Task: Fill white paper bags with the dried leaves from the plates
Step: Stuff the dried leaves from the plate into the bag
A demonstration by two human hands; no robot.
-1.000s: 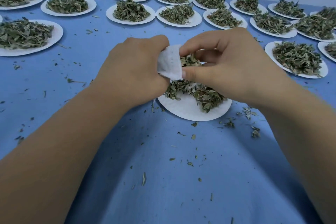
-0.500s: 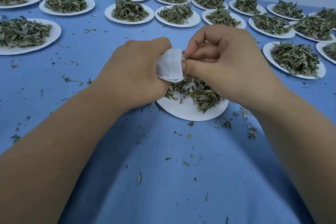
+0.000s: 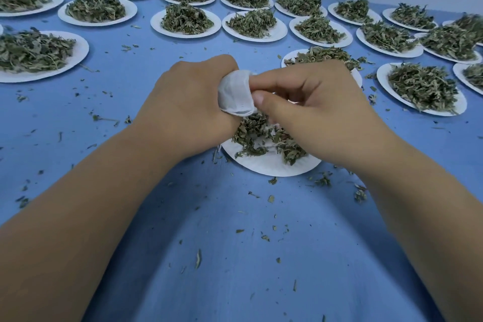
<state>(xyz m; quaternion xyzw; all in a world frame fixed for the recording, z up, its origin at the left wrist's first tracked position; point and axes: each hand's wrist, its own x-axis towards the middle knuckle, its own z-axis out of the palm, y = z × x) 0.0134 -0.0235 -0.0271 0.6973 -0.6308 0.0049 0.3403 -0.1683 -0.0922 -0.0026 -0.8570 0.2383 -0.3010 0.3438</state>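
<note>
Bag (image 3: 235,94): small, white, held just above the near plate (image 3: 271,167), likely so spilled bits fall back onto it
Left hand (image 3: 188,102): fingers curled round the bag's body, steadying it
Right hand (image 3: 308,110): thumb and forefinger pinch the bag's mouth, probably pressing leaves in; contents hidden
Leaves (image 3: 248,133): thinned pile on the plate beneath
Further plates (image 3: 158,26): heaped, in rows behind
Cloth (image 3: 235,243): blue, strewn with crumbs
</note>
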